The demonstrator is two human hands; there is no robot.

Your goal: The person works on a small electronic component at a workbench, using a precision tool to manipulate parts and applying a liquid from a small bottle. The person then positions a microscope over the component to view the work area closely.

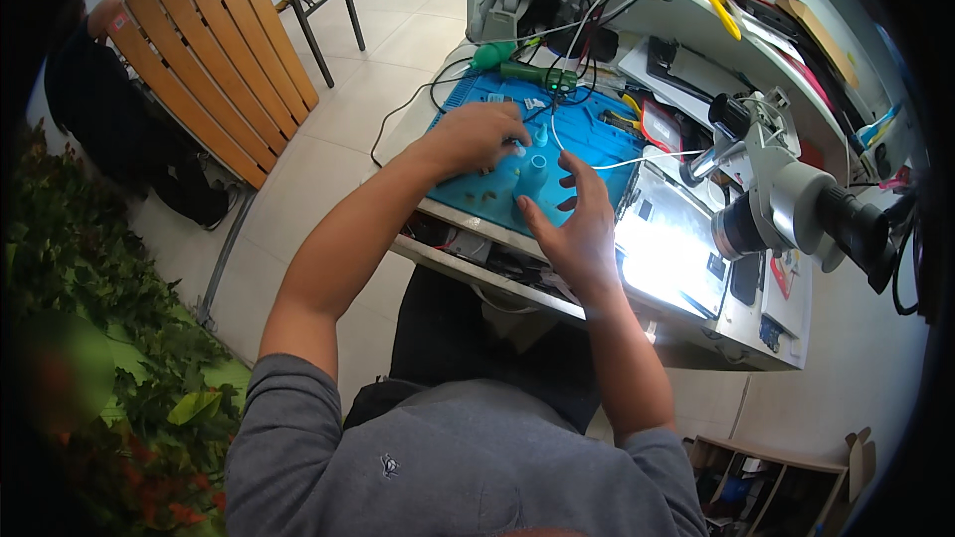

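A light-blue bottle [533, 179] with a narrowed neck stands upright on the blue work mat [607, 144]. Around its right side my right hand [580, 229] is spread, thumb near the base and fingers apart; whether the thumb touches it cannot be made out. My left hand [472, 141] is just left of the bottle, its fingers curled together. Something small and whitish shows at its fingertips, too small to name. Behind the bottle is a small light-blue pointed piece [540, 135]. Several small brownish bits [477, 197] lie on the mat near its front edge.
A microscope [786, 204] on a metal arm reaches in from the right, above a brightly lit white panel [671, 239]. Cables, a green-handled tool [537, 74] and pliers [622, 119] crowd the back. An open drawer [477, 257] runs below the front edge. Another person stands far left.
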